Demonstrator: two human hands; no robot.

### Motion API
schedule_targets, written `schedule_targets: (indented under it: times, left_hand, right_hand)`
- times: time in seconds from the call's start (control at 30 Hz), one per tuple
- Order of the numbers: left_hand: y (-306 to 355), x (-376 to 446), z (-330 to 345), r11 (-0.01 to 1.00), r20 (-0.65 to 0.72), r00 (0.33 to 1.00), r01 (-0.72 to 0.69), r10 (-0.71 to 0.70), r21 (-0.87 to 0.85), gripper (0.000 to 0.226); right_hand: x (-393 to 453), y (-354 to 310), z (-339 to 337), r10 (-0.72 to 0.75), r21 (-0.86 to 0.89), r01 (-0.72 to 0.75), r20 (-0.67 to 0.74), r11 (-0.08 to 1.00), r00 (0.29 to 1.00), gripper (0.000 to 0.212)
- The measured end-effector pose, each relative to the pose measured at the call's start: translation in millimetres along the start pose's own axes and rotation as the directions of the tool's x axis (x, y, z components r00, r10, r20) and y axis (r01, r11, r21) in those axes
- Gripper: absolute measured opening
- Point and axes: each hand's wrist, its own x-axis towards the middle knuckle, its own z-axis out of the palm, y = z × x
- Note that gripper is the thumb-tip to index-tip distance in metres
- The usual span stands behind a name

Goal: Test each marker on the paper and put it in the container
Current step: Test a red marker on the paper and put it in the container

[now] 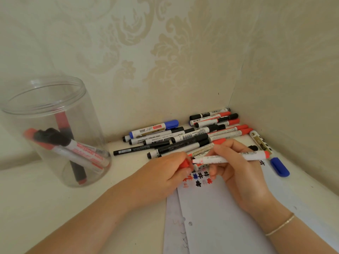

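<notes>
At the left side of the white table [128, 180], a clear plastic container [55, 129] is seen standing upright, its mouth open. Several markers are held inside it, leaning against the wall; on one of them the red words "WHITEBOARD MARKER" can be read.

The left hand [165, 173] is reached in from the lower left, forearm laid across the table, and its fingers are curled round a red cap [186, 163], which is pinched at the fingertips. The cap is met, or nearly met, by the tip end of a white marker [229, 157], held level above the paper [229, 217].

That marker is gripped by the right hand [236, 167], its thumb and fingers closed round the barrel, the wrist bent inward and ringed by a thin bracelet [280, 225]. The barrel's print is too blurred to be read.

Small red, blue and black hash marks [200, 178] are seen on the paper beneath the hands. Behind them, in the far right corner, a pile of markers [183, 136] is spread, barcodes and small unreadable print being shown on the barrels.
</notes>
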Motion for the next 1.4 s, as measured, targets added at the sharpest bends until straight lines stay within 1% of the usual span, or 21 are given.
schedule_targets:
  times: [0.07, 0.17, 0.2, 0.23, 0.3, 0.37, 0.43, 0.47, 0.5, 0.6, 0.7, 0.73, 0.77, 0.83, 0.93, 1.0, 1.07, 1.17, 1.3, 1.4]
  left_hand:
    - [0, 0, 0, 1.000, -0.012, 1.000, -0.011, 0.011, -0.003, 0.010]
    - [0, 0, 1, 0.999, -0.029, 0.999, -0.046, 0.045, -0.009, 0.005]
    - [0, 0, 1, 0.998, -0.029, 0.997, -0.067, 0.066, -0.006, 0.010]
    - [0, 0, 1, 0.996, -0.028, 0.995, -0.092, 0.091, -0.008, 0.014]
    - [-1, -1, 0, 0.992, -0.026, 0.993, -0.119, 0.118, -0.045, 0.008]
    - [-3, -2, -1, 0.987, -0.056, 0.991, -0.127, 0.122, -0.102, 0.009]
    - [-4, -1, -2, 0.983, -0.087, 0.991, -0.111, 0.099, -0.147, 0.015]
    - [-4, -1, -2, 0.983, -0.098, 0.991, -0.106, 0.092, -0.152, 0.019]
    - [-3, -1, -2, 0.983, -0.103, 0.991, -0.100, 0.085, -0.153, 0.022]
    - [-3, -1, -1, 0.974, -0.111, 0.992, -0.078, 0.055, -0.213, 0.025]
    - [-3, -1, -2, 0.946, -0.131, 0.991, -0.035, -0.008, -0.324, 0.027]
    - [-4, -1, -2, 0.930, -0.156, 0.987, -0.026, -0.034, -0.366, 0.029]
    - [-4, -1, -2, 0.918, -0.198, 0.978, -0.020, -0.064, -0.396, 0.036]
    - [-5, -1, -2, 0.931, -0.303, 0.946, -0.004, -0.115, -0.366, 0.052]
    - [-2, -1, -3, 0.974, -0.390, 0.914, 0.023, -0.112, -0.226, 0.053]
    - [-1, -1, -1, 0.974, -0.422, 0.899, 0.022, -0.118, -0.226, 0.051]
    - [0, 1, 1, 0.973, -0.463, 0.877, 0.020, -0.127, -0.230, 0.051]
    - [3, 5, 5, 0.960, -0.512, 0.845, 0.010, -0.158, -0.278, 0.052]
    - [6, 10, 11, 0.955, -0.540, 0.823, 0.009, -0.177, -0.298, 0.053]
    - [6, 13, 13, 0.955, -0.569, 0.801, 0.013, -0.187, -0.295, 0.055]
  right_hand:
    - [0, 1, 0, -0.007, -0.028, 0.007, 0.009, 1.000, 1.000, 0.016]
    - [-1, 3, -1, 0.014, -0.088, -0.013, 0.007, 0.996, 1.000, 0.027]
    - [-1, 4, -1, 0.020, -0.126, -0.019, 0.009, 0.992, 1.000, 0.029]
    - [-1, 5, -2, 0.025, -0.164, -0.022, 0.022, 0.986, 0.999, 0.029]
    - [-2, 5, -2, 0.039, -0.194, -0.024, 0.073, 0.981, 0.997, 0.031]
    - [-2, 3, -3, 0.053, -0.110, -0.039, 0.128, 0.993, 0.990, 0.043]
    - [-2, 1, -3, 0.077, 0.056, -0.085, 0.142, 0.995, 0.987, 0.052]
    - [-2, -1, -3, 0.080, 0.107, -0.093, 0.123, 0.990, 0.989, 0.052]
    - [-2, -1, -2, 0.068, 0.117, -0.078, 0.090, 0.990, 0.994, 0.046]
    - [-3, -4, 2, -0.009, 0.017, 0.009, 0.015, 1.000, 1.000, 0.023]
    - [-4, -5, 4, -0.047, -0.119, 0.052, 0.040, 0.992, 0.998, 0.022]
    - [-5, -5, 4, -0.051, -0.163, 0.060, 0.059, 0.985, 0.997, 0.022]
    - [-5, -4, 4, -0.050, -0.206, 0.066, 0.082, 0.976, 0.995, 0.021]
    - [-7, -1, 7, -0.044, -0.304, 0.080, 0.125, 0.949, 0.991, 0.019]
    - [-8, 6, 11, -0.110, -0.477, 0.168, 0.146, 0.862, 0.983, 0.021]
    - [-7, 9, 14, -0.193, -0.545, 0.241, 0.146, 0.803, 0.970, 0.027]
    - [-6, 10, 17, -0.249, -0.559, 0.284, 0.139, 0.779, 0.958, 0.030]
    - [-3, 10, 17, -0.299, -0.568, 0.315, 0.125, 0.760, 0.946, 0.026]
    - [-1, 9, 14, -0.290, -0.603, 0.291, 0.101, 0.743, 0.952, 0.026]
    - [-2, 6, 17, -0.267, -0.592, 0.263, 0.084, 0.761, 0.960, 0.027]
